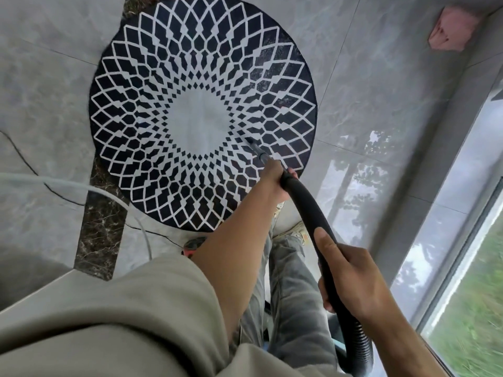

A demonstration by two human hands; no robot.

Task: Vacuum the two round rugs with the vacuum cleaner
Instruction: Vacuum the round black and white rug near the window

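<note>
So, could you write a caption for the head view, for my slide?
A person's left hand and right hand hold the vacuum hose, nozzle on the patterned round rug.

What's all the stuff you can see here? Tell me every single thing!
round rug: one, black and white, on the floor ahead
vacuum hose: one, black, lower right to the rug
nozzle: one, dark, tip on the rug by its pale middle
floor: grey tiles, all around the rug
white cable: one, white, at left
black cord: one, thin, floor at left
pink thing: one, upper right, too blurry to name
red thing: one, by the rug's near edge
window: one, right edge, green outside
left hand: one, grips vacuum hose near nozzle
right hand: one, grips vacuum hose lower down
</note>
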